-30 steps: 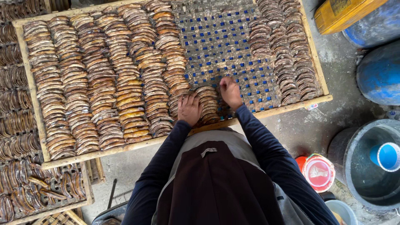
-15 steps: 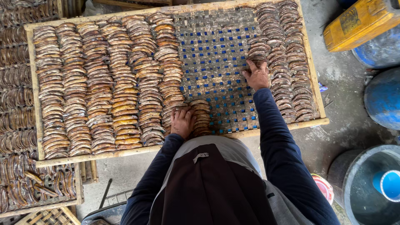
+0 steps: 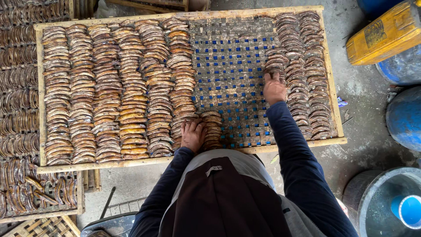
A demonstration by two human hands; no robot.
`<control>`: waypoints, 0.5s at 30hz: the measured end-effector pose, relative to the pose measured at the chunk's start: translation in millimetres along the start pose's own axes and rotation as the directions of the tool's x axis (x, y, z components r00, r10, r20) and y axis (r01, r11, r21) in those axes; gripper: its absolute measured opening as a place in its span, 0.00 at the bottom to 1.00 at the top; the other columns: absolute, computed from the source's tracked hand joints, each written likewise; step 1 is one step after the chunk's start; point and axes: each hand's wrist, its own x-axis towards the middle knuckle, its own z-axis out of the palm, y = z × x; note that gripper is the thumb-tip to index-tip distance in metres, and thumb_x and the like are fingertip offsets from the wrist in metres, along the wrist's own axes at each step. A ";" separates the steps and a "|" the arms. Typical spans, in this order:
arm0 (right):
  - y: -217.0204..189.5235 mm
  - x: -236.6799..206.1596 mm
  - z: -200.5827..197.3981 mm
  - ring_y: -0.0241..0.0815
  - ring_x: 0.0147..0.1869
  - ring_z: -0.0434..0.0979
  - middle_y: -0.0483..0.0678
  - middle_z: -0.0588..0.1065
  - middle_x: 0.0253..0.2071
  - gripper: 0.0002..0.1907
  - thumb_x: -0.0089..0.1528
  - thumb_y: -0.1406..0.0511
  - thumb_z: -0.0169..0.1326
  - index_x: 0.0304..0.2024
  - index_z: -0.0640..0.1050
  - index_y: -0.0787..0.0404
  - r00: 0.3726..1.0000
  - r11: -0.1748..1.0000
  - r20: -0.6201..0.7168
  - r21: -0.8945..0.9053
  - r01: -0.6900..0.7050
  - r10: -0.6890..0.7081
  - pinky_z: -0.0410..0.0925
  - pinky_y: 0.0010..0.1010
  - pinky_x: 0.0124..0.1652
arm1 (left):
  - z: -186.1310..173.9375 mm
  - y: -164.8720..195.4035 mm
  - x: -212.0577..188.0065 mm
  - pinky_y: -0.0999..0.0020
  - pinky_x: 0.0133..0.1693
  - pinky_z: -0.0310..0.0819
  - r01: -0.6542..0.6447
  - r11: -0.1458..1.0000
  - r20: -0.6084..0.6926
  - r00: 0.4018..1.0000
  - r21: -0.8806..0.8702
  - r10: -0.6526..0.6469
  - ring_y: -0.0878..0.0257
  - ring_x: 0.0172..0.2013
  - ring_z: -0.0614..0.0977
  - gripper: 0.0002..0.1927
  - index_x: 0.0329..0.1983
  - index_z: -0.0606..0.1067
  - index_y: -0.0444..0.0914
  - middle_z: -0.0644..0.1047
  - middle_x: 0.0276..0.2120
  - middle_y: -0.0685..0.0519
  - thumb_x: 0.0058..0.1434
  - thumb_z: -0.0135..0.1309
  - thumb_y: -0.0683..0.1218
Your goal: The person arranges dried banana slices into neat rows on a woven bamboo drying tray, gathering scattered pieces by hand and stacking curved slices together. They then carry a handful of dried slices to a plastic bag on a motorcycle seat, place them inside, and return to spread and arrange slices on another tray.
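**Both hands down on the drying rack**

We see a large wooden-framed rack with a woven blue-and-brown lattice bed [image 3: 232, 57], and we place everything else against it. Long columns of curved brown dried slices [image 3: 109, 87] cover the rack's left half, overlapping like shingles. A narrower band of the same slices [image 3: 307, 70] runs down the rack's right side, and the lattice shows bare between the two.

Our left hand [image 3: 193, 134] lies palm down, fingers spread, at the rack's near edge. It presses on the slices there, just beside a short stack of curved brown slices [image 3: 213, 129] that begins a new column on the bare lattice. Our right hand [image 3: 274, 87] reaches further in. Its fingers curl onto the lowest slices of a small cluster [image 3: 275, 66] at the inner edge of the right-hand band. We cannot tell whether they actually grip a slice.

Left of the rack lie more racks filled with slices [image 3: 17, 109]. Right of it stand a yellow plastic canister [image 3: 386, 33] and blue drums [image 3: 405, 116].
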 end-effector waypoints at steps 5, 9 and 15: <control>-6.1 -6.0 -5.0 0.63 0.46 0.80 0.67 0.70 0.61 0.16 0.66 0.65 0.46 0.55 0.72 0.62 0.989 0.998 -0.137 -0.049 0.042 -0.048 0.73 0.50 0.44 | -2.8 -1.8 2.8 0.42 0.67 0.52 0.003 1.000 0.013 1.000 -0.020 -0.003 0.51 0.61 0.71 0.12 0.51 0.77 0.43 0.74 0.56 0.52 0.66 0.57 0.50; -1.3 -11.3 -11.1 0.62 0.47 0.80 0.64 0.75 0.52 0.11 0.67 0.65 0.50 0.51 0.74 0.61 0.974 0.999 -0.223 0.014 0.052 -0.047 0.72 0.50 0.46 | -5.1 -3.5 3.9 0.42 0.67 0.51 -0.024 0.999 0.002 1.000 -0.034 0.024 0.51 0.61 0.72 0.13 0.51 0.77 0.43 0.74 0.56 0.52 0.65 0.57 0.50; 14.6 -2.0 -20.4 0.58 0.39 0.80 0.58 0.78 0.36 0.06 0.61 0.68 0.59 0.40 0.76 0.60 0.927 0.965 -0.371 0.256 0.051 0.050 0.73 0.47 0.41 | -8.1 -5.4 2.9 0.41 0.67 0.52 -0.041 0.997 0.002 0.999 -0.060 0.041 0.53 0.60 0.73 0.12 0.51 0.78 0.44 0.74 0.55 0.52 0.66 0.58 0.49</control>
